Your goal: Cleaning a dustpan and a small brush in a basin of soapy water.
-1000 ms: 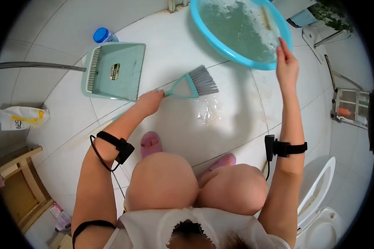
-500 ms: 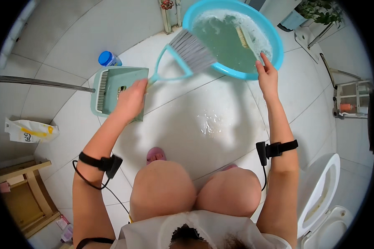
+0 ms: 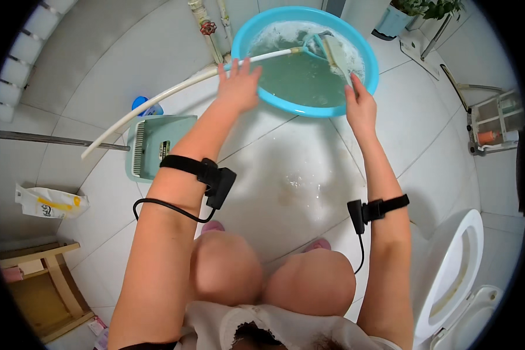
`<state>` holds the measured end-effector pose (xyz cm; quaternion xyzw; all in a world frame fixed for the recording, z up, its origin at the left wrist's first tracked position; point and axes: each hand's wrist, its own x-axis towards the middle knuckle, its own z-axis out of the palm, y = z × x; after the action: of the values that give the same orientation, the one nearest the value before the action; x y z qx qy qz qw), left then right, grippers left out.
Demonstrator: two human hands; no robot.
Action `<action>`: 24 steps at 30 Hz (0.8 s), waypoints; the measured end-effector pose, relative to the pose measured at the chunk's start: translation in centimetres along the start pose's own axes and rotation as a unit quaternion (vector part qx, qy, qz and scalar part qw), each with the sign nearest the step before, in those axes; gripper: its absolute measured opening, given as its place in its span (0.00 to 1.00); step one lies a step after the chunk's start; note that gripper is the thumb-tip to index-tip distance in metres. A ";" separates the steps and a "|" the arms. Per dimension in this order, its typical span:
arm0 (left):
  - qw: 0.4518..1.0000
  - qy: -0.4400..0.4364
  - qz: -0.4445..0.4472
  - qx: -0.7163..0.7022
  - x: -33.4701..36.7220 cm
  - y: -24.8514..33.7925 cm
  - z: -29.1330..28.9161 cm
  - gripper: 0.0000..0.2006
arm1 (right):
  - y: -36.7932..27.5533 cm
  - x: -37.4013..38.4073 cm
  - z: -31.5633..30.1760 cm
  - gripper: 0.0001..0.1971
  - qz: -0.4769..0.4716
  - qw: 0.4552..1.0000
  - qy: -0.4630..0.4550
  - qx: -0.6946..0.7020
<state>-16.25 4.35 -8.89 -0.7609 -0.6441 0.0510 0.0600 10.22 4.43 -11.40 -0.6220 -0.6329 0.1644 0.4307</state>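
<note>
A broom lies slantwise, its pale handle [image 3: 151,104] resting across the rim of the blue basin [image 3: 300,109] and its pale-blue head [image 3: 312,45] down in the soapy water. My left hand [image 3: 238,87] is over the handle at the basin's left rim, fingers spread and not wrapped round it. In my right hand [image 3: 361,105], at the basin's right side, is a scrub brush [image 3: 336,53], gripped by its handle end. The brush's head is over the water next to the broom head, which it partly hides.
A pale-green dustpan [image 3: 181,129] with a metal handle stands at left, a blue-lidded jar [image 3: 146,106] behind it. A pipe with a red valve [image 3: 207,27] rises beside the basin. The toilet [image 3: 458,274] is at right. A white-and-yellow bag [image 3: 51,201] lies by the left wall.
The broom has gone from above the floor into the basin, its head now in the water. My left hand has moved right and forward and its fingers have opened. My right hand keeps the brush.
</note>
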 end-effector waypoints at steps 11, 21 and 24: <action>0.904 -0.004 -0.212 -0.372 -7.3 -9.1 2.1 0.21 | 2.1 4.6 7.5 0.16 -0.016 0.955 -0.186 -0.229; 0.315 0.265 -0.223 -0.883 -6.9 -14.2 0.1 0.13 | 0.5 2.9 1.0 0.13 -0.037 0.921 -0.317 -0.223; 0.324 0.275 -0.227 -0.876 -5.5 -13.1 1.0 0.08 | 1.0 4.1 1.7 0.15 0.019 0.869 -0.295 -0.397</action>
<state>-30.06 1.07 -7.83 -0.1664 -0.4096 -0.7707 -0.4588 10.22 8.97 -11.72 -0.6752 -0.7302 0.0831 -0.0625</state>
